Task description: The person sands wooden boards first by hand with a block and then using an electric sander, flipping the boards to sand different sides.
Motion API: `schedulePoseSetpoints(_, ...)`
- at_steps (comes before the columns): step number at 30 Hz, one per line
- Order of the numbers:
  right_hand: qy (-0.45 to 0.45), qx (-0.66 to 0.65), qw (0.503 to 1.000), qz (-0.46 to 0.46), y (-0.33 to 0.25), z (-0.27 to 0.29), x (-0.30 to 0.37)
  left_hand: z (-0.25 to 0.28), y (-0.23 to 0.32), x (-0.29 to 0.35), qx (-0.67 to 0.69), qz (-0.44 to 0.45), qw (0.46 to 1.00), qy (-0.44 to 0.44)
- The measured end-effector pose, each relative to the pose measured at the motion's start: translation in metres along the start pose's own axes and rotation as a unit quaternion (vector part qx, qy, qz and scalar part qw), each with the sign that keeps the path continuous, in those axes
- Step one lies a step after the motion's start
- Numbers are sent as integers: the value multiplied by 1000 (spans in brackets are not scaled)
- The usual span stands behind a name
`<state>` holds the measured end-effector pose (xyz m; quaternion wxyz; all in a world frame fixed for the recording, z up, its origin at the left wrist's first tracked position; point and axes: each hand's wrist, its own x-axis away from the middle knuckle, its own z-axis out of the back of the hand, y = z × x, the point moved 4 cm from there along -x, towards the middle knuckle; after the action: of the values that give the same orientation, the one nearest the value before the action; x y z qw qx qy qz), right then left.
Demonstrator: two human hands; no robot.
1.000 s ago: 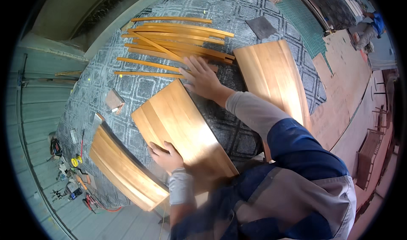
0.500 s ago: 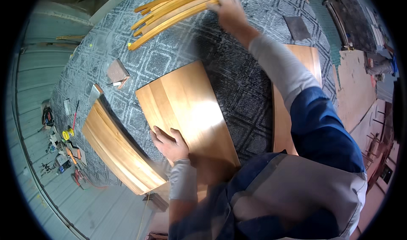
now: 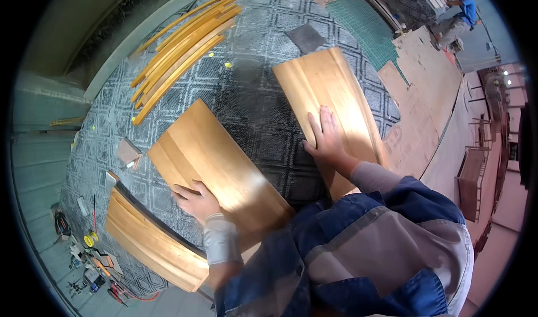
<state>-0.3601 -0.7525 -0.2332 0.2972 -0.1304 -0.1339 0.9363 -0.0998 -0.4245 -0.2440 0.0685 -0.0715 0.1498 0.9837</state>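
My left hand lies with fingers spread on the left edge of the middle wooden panel, a flat light-brown board. To the right, my right hand rests flat, fingers stretched out, on a second wooden panel. Neither hand grips anything. A third wooden panel lies at the lower left, near my left forearm. All three panels sit on a table covered with grey patterned carpet. The near ends of the middle and right panels are hidden by my clothing and arms.
Several thin wooden strips lie at the far left of the carpet. A dark square pad is beyond the right panel, and a sanding block sits left of the middle one. Tools lie at lower left. Another person works at far right.
My right hand has come back from the wooden strips and now lies on the right panel. My left hand stays on the middle panel. The view has turned toward the right.
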Motion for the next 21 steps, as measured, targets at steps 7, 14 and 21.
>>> schedulePoseSetpoints(7, -65, -18, 992, 104, 26, -3, -56, -19, -14, -8, -11, -52, 995, 85)
schedulePoseSetpoints(14, -61, 7, 997, 47, 11, -15, -65, 13, -31, -18, 116, 2, 981, -153)
schedulePoseSetpoints(21, -52, -280, 957, 44, -227, -49, 8, 183, -193, -53, 211, 65, 971, 91)
